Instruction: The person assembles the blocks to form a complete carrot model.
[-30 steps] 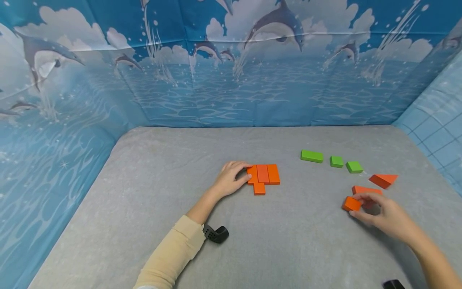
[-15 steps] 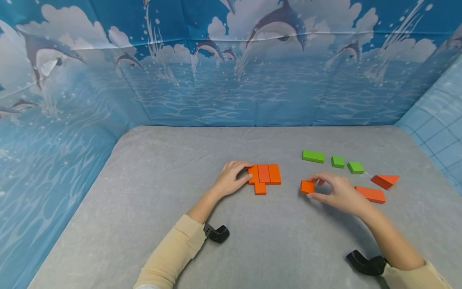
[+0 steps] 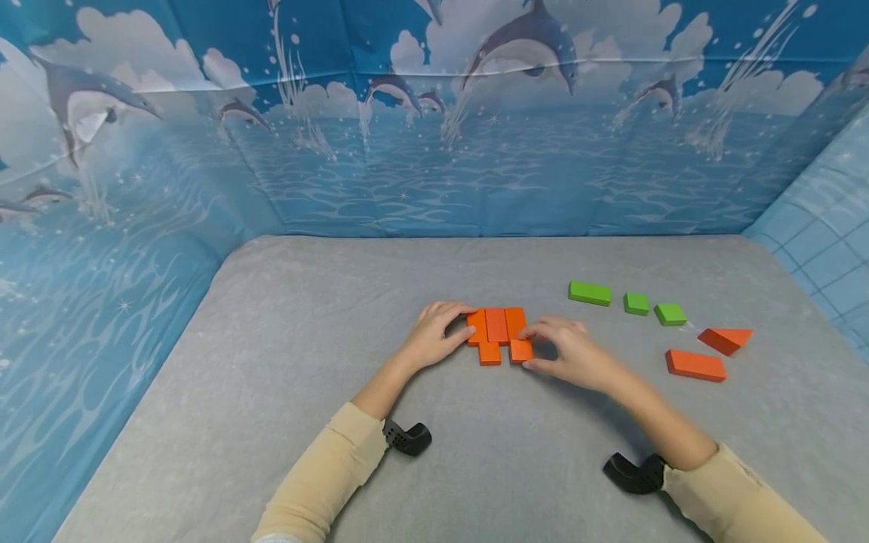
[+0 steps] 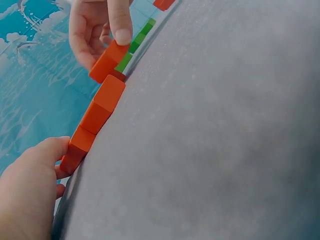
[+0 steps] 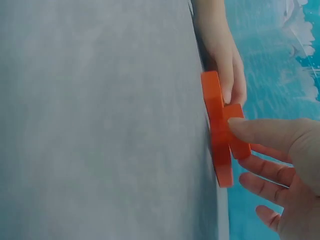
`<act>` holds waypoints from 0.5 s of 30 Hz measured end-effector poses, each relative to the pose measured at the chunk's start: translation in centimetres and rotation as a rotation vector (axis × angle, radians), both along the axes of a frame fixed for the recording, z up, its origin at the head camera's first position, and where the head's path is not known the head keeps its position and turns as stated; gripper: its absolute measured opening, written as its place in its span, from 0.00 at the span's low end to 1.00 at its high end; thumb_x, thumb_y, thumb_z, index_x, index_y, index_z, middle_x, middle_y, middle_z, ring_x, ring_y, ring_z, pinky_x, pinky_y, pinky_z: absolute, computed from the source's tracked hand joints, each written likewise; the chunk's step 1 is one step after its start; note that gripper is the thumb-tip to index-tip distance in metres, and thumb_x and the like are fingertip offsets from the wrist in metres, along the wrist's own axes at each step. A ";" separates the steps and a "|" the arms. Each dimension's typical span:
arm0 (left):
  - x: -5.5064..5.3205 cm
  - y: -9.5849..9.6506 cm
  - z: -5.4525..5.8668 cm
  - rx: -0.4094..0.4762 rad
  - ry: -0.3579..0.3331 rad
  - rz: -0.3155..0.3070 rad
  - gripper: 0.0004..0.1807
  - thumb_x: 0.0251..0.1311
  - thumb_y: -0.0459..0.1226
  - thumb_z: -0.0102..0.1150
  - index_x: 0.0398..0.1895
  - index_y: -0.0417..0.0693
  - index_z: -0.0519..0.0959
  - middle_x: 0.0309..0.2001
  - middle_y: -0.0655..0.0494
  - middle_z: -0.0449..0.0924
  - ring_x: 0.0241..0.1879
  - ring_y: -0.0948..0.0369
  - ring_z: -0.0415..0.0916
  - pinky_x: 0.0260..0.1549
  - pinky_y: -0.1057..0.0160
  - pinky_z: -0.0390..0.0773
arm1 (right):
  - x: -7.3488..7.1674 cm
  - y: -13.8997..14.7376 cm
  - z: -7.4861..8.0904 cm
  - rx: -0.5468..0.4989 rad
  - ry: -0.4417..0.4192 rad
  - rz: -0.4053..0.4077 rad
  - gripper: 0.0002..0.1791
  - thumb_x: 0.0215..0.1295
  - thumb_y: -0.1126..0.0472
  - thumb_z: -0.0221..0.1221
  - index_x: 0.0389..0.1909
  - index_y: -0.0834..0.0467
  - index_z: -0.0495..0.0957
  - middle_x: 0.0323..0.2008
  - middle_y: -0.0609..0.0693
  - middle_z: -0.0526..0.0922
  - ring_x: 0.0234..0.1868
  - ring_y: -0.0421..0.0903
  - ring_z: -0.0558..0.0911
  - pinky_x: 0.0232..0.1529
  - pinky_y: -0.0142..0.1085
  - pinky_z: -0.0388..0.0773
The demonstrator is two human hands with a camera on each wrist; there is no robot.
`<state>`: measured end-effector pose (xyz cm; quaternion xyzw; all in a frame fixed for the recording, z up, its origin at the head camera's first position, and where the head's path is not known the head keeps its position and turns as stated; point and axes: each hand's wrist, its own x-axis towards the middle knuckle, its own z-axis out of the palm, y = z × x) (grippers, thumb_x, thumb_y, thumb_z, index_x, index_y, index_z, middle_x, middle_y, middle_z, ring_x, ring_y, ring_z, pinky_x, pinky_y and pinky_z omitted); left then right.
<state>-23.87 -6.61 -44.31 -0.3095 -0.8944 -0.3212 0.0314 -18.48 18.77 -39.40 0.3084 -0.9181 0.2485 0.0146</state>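
Observation:
Three upright orange blocks (image 3: 496,324) lie side by side on the grey cloth, with a small orange block (image 3: 489,355) against their near side. At the left end, my left hand (image 3: 433,336) holds the leftmost orange block (image 3: 477,329) with thumb and fingers. My right hand (image 3: 573,353) pinches another small orange block (image 3: 520,351) between thumb and fingertips. In the head view this block overlaps the near end of the rightmost one, right of the other small block. Seen from the right wrist, the pinched block (image 5: 240,145) is raised above the row.
To the right lie an orange bar (image 3: 695,366) and an orange triangular block (image 3: 725,341). Behind them are a long green block (image 3: 589,293) and two small green blocks (image 3: 636,304). A dolphin-print curtain (image 3: 407,173) borders the grey cloth (image 3: 339,302).
My right hand has carried the small orange block leftward from beside the orange bar to the near right end of the row. The left hand stays in place.

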 end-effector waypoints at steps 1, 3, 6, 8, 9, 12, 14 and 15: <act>0.0 0.0 0.0 0.003 0.001 -0.001 0.21 0.63 0.47 0.51 0.57 0.52 0.72 0.58 0.55 0.71 0.60 0.57 0.61 0.64 0.54 0.49 | 0.0 -0.2 0.0 -0.002 -0.006 0.003 0.20 0.50 0.59 0.68 0.44 0.59 0.78 0.43 0.52 0.79 0.46 0.51 0.75 0.46 0.52 0.61; 0.0 0.0 0.0 -0.001 0.001 0.001 0.21 0.64 0.47 0.50 0.57 0.52 0.72 0.58 0.56 0.71 0.60 0.57 0.61 0.64 0.54 0.49 | -0.1 -0.6 -0.2 -0.001 -0.016 0.005 0.20 0.50 0.59 0.68 0.45 0.59 0.78 0.44 0.53 0.79 0.49 0.53 0.74 0.48 0.54 0.60; -0.1 0.0 0.0 -0.004 -0.001 -0.002 0.21 0.64 0.47 0.50 0.58 0.52 0.72 0.58 0.56 0.71 0.60 0.57 0.61 0.64 0.54 0.50 | -0.2 -0.9 -0.4 0.002 -0.019 0.004 0.20 0.50 0.59 0.67 0.45 0.59 0.78 0.44 0.54 0.78 0.49 0.54 0.73 0.50 0.55 0.59; -0.1 0.0 0.0 -0.007 0.000 -0.002 0.21 0.64 0.47 0.50 0.58 0.52 0.72 0.58 0.56 0.71 0.60 0.57 0.61 0.64 0.54 0.50 | -0.3 -1.0 -0.6 0.006 -0.010 0.003 0.20 0.49 0.59 0.68 0.45 0.59 0.78 0.43 0.53 0.78 0.49 0.53 0.74 0.49 0.54 0.59; 0.0 0.0 0.1 -0.006 0.001 -0.002 0.21 0.64 0.46 0.50 0.58 0.52 0.72 0.58 0.56 0.71 0.60 0.57 0.61 0.64 0.54 0.50 | -0.3 -1.1 -0.7 0.006 -0.004 0.003 0.20 0.49 0.59 0.68 0.45 0.59 0.78 0.43 0.53 0.78 0.48 0.52 0.74 0.49 0.53 0.60; 0.0 0.0 0.1 -0.004 0.002 -0.003 0.20 0.64 0.46 0.50 0.57 0.52 0.72 0.58 0.56 0.71 0.60 0.57 0.61 0.63 0.54 0.50 | -0.3 -1.3 -1.0 0.008 0.016 0.009 0.19 0.49 0.60 0.68 0.44 0.58 0.79 0.42 0.51 0.77 0.47 0.52 0.74 0.48 0.52 0.60; -0.1 0.0 0.0 -0.007 0.000 0.000 0.20 0.64 0.47 0.50 0.58 0.52 0.72 0.58 0.56 0.71 0.60 0.58 0.61 0.64 0.54 0.50 | -0.3 -1.3 -1.1 0.008 0.027 0.013 0.19 0.49 0.60 0.68 0.44 0.58 0.79 0.43 0.52 0.77 0.48 0.52 0.73 0.48 0.52 0.60; -0.1 0.0 0.0 -0.007 0.000 0.000 0.20 0.64 0.47 0.50 0.58 0.52 0.72 0.58 0.57 0.71 0.60 0.58 0.61 0.64 0.54 0.50 | -0.3 -1.4 -1.1 0.007 0.030 0.014 0.18 0.49 0.61 0.68 0.43 0.58 0.79 0.43 0.52 0.77 0.48 0.52 0.73 0.48 0.51 0.60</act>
